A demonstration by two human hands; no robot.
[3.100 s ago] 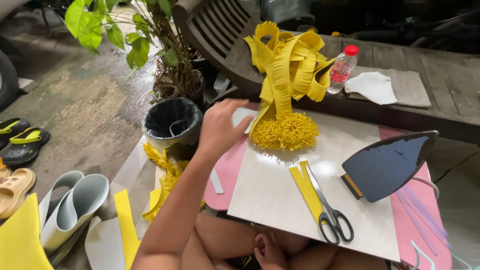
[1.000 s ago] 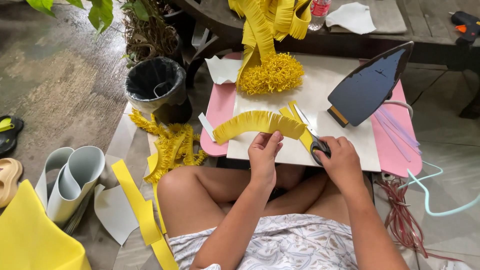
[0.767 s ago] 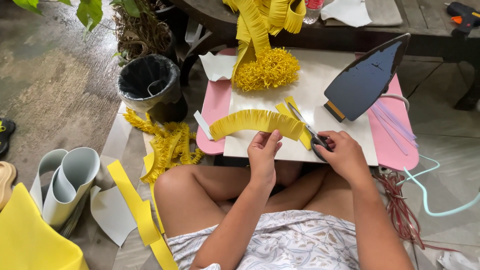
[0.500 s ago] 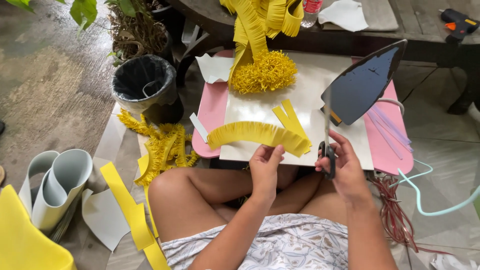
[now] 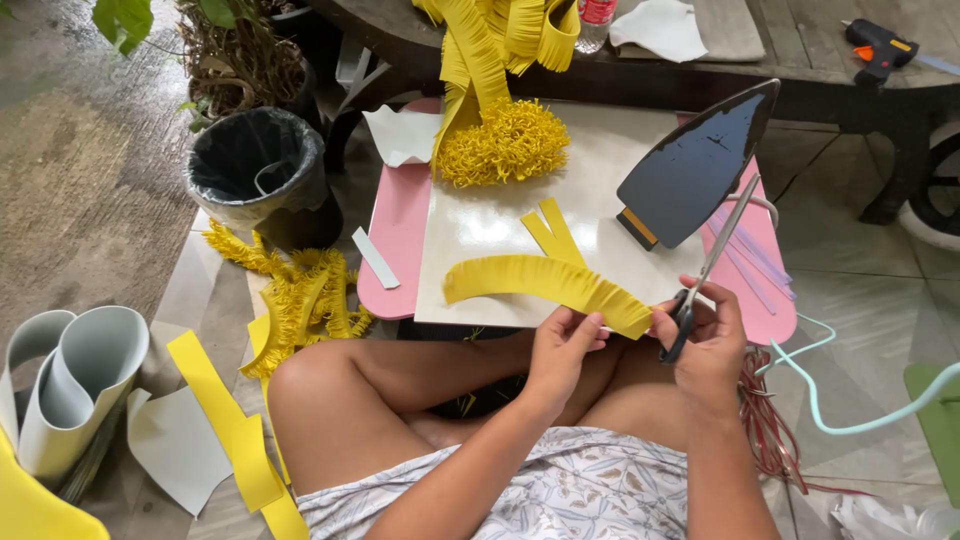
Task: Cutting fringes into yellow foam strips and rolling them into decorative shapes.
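So the left hand (image 5: 562, 345) sits in the lower middle of the frame, fingers pinched shut on the bottom edge of a curved yellow fringed strip (image 5: 545, 285). The strip arcs from the centre of the frame off to the right, hanging over the front edge of the white board (image 5: 600, 150). The right hand (image 5: 708, 345) is just right of it, closed through the handles of a pair of scissors (image 5: 712, 265), with the blades pointing up and to the right, closed or nearly so, not on the strip.

Behind the hands, on the white board, a couple of plain yellow strips (image 5: 553, 232) lie flat, and a dark iron (image 5: 695, 165) stands on end at the right. A bushy yellow fringed ball (image 5: 500, 142) sits near the top centre with long fringed ribbons (image 5: 495, 40) hanging over it. The board rests on a pink table (image 5: 395, 230).

On the left there's a black bin (image 5: 255, 165) with a pile of yellow fringe scraps (image 5: 295, 300) on the floor below it, plus rolled grey sheets (image 5: 75, 375) in the lower left. A glue gun (image 5: 878, 45) lies on the bench in the upper right
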